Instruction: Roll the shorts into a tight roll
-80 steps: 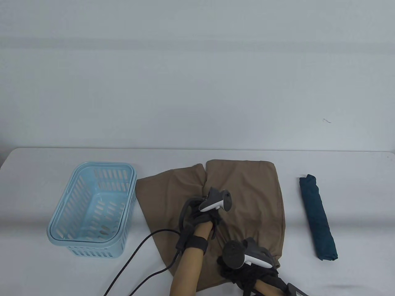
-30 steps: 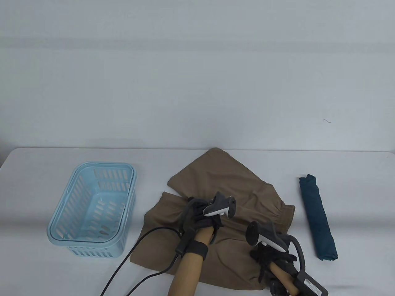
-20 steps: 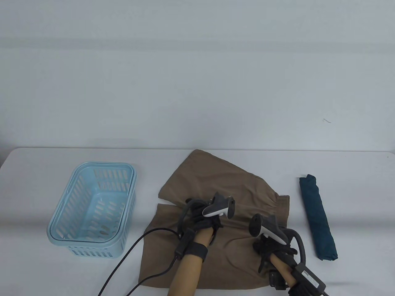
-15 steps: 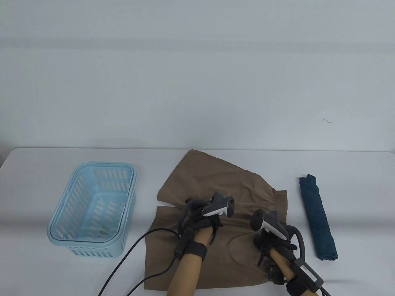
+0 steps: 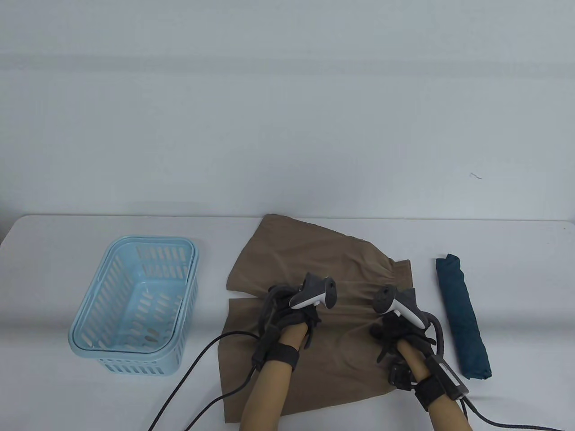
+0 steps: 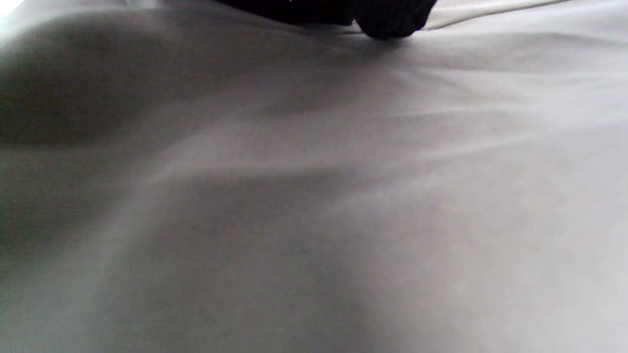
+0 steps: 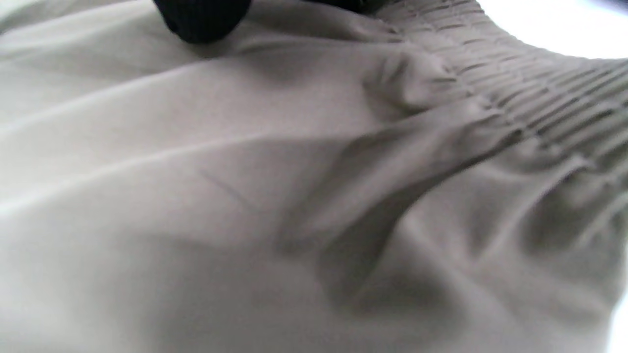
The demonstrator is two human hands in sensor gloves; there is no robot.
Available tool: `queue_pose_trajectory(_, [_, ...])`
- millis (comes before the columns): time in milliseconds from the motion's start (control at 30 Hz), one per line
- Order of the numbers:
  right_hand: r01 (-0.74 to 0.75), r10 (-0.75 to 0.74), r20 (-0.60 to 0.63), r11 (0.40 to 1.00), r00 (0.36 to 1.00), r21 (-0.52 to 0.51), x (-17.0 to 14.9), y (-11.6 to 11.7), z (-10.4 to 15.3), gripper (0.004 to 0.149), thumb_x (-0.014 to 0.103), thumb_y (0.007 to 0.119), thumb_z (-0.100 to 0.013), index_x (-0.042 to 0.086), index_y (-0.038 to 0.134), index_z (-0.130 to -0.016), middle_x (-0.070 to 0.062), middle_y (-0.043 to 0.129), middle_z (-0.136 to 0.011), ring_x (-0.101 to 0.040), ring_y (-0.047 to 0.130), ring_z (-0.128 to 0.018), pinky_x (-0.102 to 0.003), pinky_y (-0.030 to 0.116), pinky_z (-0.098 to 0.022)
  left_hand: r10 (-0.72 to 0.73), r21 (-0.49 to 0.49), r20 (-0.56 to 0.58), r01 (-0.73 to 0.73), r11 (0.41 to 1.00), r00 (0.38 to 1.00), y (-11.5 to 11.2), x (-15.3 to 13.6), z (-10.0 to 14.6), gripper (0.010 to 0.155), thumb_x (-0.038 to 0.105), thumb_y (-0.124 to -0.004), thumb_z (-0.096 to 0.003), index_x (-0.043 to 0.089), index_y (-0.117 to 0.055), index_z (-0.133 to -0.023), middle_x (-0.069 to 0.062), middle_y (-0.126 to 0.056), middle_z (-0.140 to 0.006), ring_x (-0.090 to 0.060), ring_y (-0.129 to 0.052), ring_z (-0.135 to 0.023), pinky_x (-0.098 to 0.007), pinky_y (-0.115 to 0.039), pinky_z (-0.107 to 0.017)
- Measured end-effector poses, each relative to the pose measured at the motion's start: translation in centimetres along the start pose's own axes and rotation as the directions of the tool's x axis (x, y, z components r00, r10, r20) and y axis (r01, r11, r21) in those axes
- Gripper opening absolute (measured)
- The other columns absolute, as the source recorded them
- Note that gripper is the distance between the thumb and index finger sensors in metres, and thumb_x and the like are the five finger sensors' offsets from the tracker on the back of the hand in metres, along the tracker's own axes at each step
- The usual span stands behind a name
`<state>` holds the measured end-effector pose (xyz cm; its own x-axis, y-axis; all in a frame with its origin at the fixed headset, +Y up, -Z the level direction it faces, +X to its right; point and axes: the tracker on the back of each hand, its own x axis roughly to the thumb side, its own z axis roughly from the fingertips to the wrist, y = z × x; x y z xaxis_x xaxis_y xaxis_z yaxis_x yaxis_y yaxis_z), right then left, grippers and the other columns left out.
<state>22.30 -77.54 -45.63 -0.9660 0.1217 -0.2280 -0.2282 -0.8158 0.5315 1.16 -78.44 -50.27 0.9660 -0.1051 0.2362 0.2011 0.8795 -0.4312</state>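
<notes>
Turned further since 0.5 s ago, shorts (image 5: 314, 269) lie under both hands (image 5: 296, 314) (image 5: 395, 330) — palms down, grip unclear.

You are working at a white, smooth-topped table (image 5: 67, 404) set against a pale wall. On its left part stands a light blue slotted plastic basket (image 5: 134, 305). Near the middle a pair of tan-brown fabric shorts (image 5: 314, 256) lies spread flat, its gathered waistband toward the right. Just beside that, apart from it, a dark teal rolled cloth (image 5: 462, 316) lies lengthwise. A black cable (image 5: 193, 372) trails across the tabletop toward the front edge.
</notes>
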Motion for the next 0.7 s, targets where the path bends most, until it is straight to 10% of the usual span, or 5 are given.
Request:
queue_pose_trajectory(333, [0.259,-0.252,0.139,0.965,0.958,-0.033,-3.0,-0.4,0.4,0.063,0.039,0.059,-0.053,0.009,0.041,-0.105,-0.013,0.019,-0.112,-0.040,0.018,-0.104,-0.069,0.024,-0.071,0.191,0.086,0.086,-0.198,0.976,0.978,-0.1,-2.2,2.0,0.060,0.036,-0.060,-0.0545,0.010,-0.046,-0.106,-0.023,-0.048,-0.111,-0.050,-0.053,-0.102,-0.073,-0.031,-0.067])
queue_pose_trajectory(700, [0.007,0.022,0.303,0.995,0.953,-0.095,-8.7,-1.0,6.9,0.075,0.034,0.069,-0.052,0.019,0.022,-0.108,-0.010,0.015,-0.114,-0.040,0.018,-0.105,-0.069,0.024,-0.071,0.075,0.249,0.380,-0.180,0.952,0.922,-1.8,-7.0,15.7,0.070,0.038,-0.070,-0.0513,0.009,-0.041,-0.108,-0.023,-0.043,-0.114,-0.052,-0.049,-0.104,-0.074,-0.029,-0.067])
